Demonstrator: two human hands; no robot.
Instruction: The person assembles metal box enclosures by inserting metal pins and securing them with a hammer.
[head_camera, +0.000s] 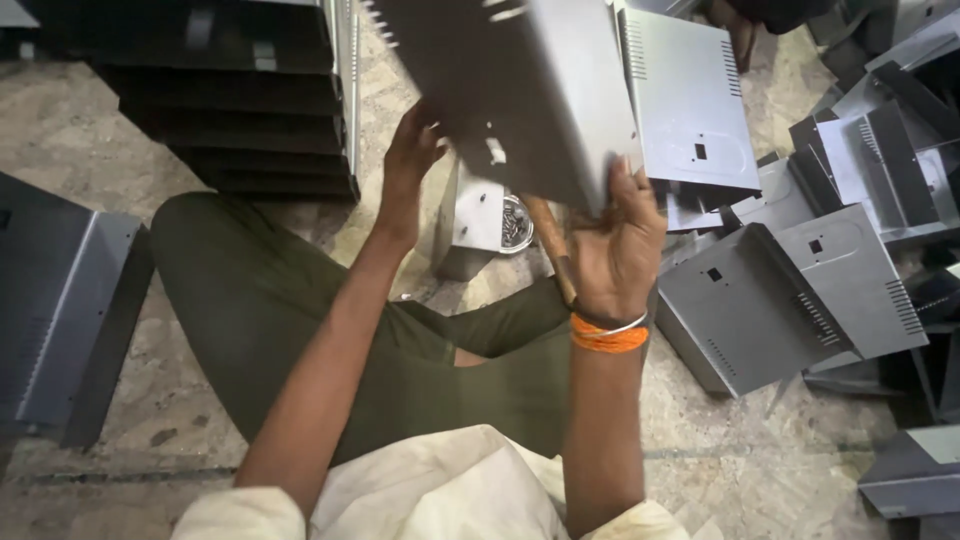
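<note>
Left hand: the left hand is raised, fingers curled onto the lower left edge of the grey metal cover, gripping it from beneath.
Right hand: the right hand clamps the cover's lower right corner, thumb on the near face, fingers wrapped behind; a wooden handle also runs down through this palm, so it pinches both at once. An orange thread band and a thin bangle sit at the wrist.
Held thing: the cover is a bent sheet-metal panel with vent slots and small cut-outs, lifted off the floor above the person's lap, blurred by motion.
Key relation: the cover lies up and ahead of both hands; its long axis runs left to right and tilts down toward the right hand. Both hands touch it, 1 at each lower end, the right hand nearer the camera.
Below the hands: a small grey bracket stands on the floor between the knees, with a round metal dish just beside it.
Right of floor: loose grey covers lie heaped, overlapping.
Top left of floor: a stack of dark panels.
Left edge of floor: 1 more grey panel lying flat.
Floor: mottled stone floor.
</note>
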